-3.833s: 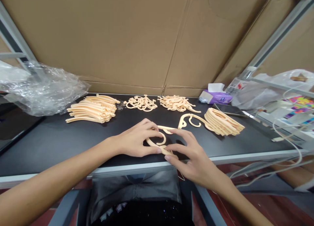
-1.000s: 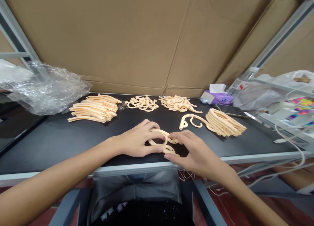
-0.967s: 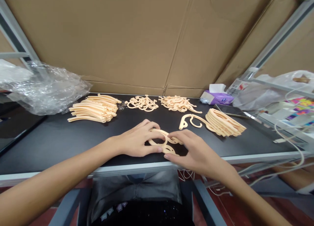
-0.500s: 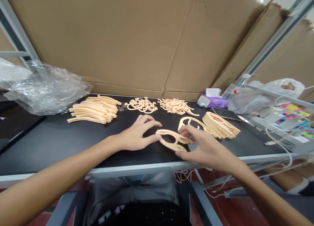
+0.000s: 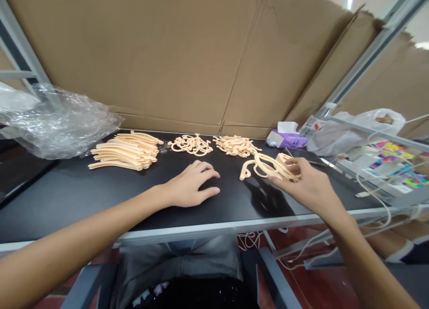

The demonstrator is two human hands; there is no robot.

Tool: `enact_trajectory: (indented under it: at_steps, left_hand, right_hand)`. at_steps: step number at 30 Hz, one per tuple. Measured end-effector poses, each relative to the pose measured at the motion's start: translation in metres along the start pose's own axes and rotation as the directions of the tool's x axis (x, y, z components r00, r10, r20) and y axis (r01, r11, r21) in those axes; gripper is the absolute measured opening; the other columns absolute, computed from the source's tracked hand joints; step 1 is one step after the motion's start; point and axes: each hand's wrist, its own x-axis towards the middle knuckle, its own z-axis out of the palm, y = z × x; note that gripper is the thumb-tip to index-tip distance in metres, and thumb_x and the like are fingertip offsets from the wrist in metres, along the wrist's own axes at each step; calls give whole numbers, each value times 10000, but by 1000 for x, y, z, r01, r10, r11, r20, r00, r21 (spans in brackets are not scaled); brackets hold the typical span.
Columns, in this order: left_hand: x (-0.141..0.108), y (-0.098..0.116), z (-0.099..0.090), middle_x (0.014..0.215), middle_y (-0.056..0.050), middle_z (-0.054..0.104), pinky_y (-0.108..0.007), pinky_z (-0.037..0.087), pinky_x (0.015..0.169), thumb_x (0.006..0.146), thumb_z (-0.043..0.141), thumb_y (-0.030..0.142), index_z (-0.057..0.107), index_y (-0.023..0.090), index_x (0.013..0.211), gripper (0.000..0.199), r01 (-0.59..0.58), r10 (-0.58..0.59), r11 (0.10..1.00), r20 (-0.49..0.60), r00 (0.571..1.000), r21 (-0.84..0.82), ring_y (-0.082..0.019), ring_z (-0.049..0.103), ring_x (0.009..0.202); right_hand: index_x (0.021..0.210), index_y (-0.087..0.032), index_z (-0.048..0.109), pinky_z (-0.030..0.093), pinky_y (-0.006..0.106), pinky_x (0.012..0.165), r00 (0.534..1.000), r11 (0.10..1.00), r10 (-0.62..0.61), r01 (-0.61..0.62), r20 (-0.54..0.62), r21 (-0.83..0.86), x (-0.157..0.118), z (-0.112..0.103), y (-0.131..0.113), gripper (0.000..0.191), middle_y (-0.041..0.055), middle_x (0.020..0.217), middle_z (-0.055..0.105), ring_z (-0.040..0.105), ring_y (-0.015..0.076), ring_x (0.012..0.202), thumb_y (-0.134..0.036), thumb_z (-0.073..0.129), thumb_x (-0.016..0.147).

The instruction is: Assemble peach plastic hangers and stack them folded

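Observation:
My left hand (image 5: 194,184) rests over the black table with its fingers apart and nothing in them. Toward the right, my right hand (image 5: 303,177) grips a cream plastic hanger (image 5: 267,164), raised a little above the table and casting a shadow. Behind and left of it, a curved hanger piece (image 5: 247,168) lies on the table. The stack of hangers at the right is mostly hidden by my right hand. At the back lie a pile of long curved arms (image 5: 125,152), a pile of hooks (image 5: 190,144) and a pile of small curved pieces (image 5: 236,145).
Clear plastic wrap (image 5: 67,123) fills the back left corner. A purple tissue pack (image 5: 290,139), a phone (image 5: 306,156) and a white bag (image 5: 351,130) are at the back right. Cardboard (image 5: 161,54) stands behind the table, and white cables hang at the right.
My right hand has lifted the hanger and carried it right and back, toward the stack. My left hand no longer touches the hanger and stays nearly in place.

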Motion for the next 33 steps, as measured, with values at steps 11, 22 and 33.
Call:
enact_trajectory:
  at_steps: [11,22,33]
  left_hand:
    - [93,29,44,1432,-118,527,-465,345,1130,1006,404,404,575,169,1313,422,-104,81,988,194,978,112,-284,444,1336]
    - [121,47,66,1404,-107,537,-443,380,1107,1005,437,375,584,196,1327,397,-168,141,979,210,967,112,-277,481,1286]
    - [106,50,61,1339,-117,558,-444,403,1088,1004,441,361,622,196,1282,371,-163,137,975,172,976,148,-281,502,1238]
  right_hand:
    - [1073,-230,605,521,438,862,972,963,227,-214,-65,162,-3,-13,9,590,85,1003,712,683,297,961,-623,741,655]
    - [1078,-207,620,519,408,797,977,975,190,-175,-102,135,-3,-13,13,578,94,978,705,681,297,910,-602,728,671]
    - [1119,-171,587,475,411,837,999,989,33,-36,-29,-141,4,5,-1,497,152,1038,695,649,336,970,-491,655,746]
